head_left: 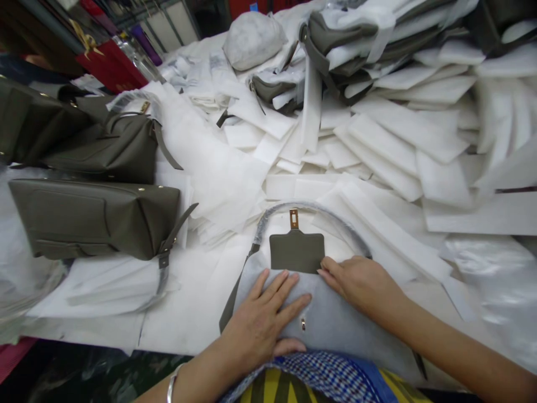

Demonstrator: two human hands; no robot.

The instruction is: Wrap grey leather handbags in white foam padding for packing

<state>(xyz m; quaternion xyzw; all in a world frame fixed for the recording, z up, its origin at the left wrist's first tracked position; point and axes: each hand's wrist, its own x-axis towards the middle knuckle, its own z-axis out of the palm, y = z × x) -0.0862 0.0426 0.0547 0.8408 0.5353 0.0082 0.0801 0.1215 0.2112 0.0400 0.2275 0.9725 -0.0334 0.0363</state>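
A dark olive handbag lies in front of me, its front covered by a pale protective sheet (348, 324). My left hand (271, 313) rests flat on that sheet with the fingers spread. At the sheet's upper edge, beside the bag's olive flap (297, 251), my right hand (354, 280) pinches with thumb and fingers; it seems to have the sheet's edge between them. A gold clasp plate (294, 218) tops the flap. The wrapped handle (310, 207) arches behind it. Through the sheet pokes a small gold turn lock (303, 324).
Finished-looking olive handbags (92, 215) stand at the left. White foam sheets (390, 145) are heaped at the back right, with more wrapped bags (348, 45) on top. A stuffed plastic bag (254, 40) and a red paper bag (109, 66) are farther back.
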